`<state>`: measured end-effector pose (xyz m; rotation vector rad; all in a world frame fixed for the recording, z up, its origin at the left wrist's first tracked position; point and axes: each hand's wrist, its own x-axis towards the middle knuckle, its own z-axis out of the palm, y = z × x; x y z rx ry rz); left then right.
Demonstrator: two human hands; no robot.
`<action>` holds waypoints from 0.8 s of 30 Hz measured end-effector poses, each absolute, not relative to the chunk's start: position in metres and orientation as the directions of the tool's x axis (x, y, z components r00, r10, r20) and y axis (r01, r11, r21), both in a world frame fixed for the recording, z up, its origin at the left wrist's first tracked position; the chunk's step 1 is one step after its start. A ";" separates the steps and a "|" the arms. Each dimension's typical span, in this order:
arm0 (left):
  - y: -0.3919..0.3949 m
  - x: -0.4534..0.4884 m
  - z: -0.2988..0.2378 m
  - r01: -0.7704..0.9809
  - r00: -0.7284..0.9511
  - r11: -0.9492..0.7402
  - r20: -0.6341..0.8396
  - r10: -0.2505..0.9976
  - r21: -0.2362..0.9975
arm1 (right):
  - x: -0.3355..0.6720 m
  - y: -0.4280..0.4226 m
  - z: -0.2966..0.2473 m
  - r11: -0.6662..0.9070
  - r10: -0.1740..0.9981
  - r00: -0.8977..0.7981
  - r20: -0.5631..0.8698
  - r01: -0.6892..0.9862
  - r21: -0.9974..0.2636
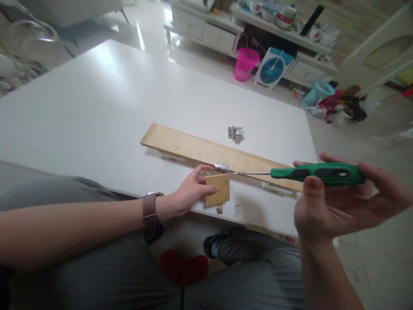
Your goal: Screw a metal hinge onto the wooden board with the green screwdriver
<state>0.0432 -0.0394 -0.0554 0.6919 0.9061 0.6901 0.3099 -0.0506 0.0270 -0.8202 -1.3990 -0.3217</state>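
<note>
My left hand (193, 189), with a watch on its wrist, grips a small square wooden block (221, 191) between thumb and fingers. A metal hinge (222, 167) sits at the block's upper edge, against a long wooden board (193, 145). In my right hand (335, 206) is a green-handled screwdriver (318, 173), held level between thumb and fingers. Its shaft points left and the tip ends beside the hinge and the block's upper right corner. Whether the tip sits in a screw is too small to tell.
Loose hinges and screws (236, 134) lie in a pile behind the board on the white table (97, 99). A single screw (258, 190) lies near the front edge. Beyond the table stand a pink basket (245, 64) and a box fan (272, 69).
</note>
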 end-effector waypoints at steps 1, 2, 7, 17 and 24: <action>-0.039 0.043 -0.055 -0.226 0.441 0.582 -0.451 0.776 0.781 | 0.311 -0.051 0.027 0.703 0.257 0.177 0.950 0.641 -0.309; -0.038 0.043 -0.056 -0.216 0.439 0.577 -0.450 0.778 0.787 | 0.311 -0.051 0.026 0.715 0.250 0.166 0.954 0.633 -0.297; -0.033 0.043 -0.059 -0.197 0.417 0.568 -0.456 0.786 0.799 | 0.310 -0.050 0.027 0.743 0.236 0.146 0.961 0.610 -0.275; -0.032 0.042 -0.062 -0.178 0.402 0.574 -0.474 0.783 0.799 | 0.314 -0.050 0.023 0.718 0.250 0.225 0.942 0.609 -0.336; -0.030 0.043 -0.062 -0.216 0.421 0.628 -0.509 0.750 0.747 | 0.310 -0.051 0.027 0.677 0.250 0.246 0.936 0.647 -0.351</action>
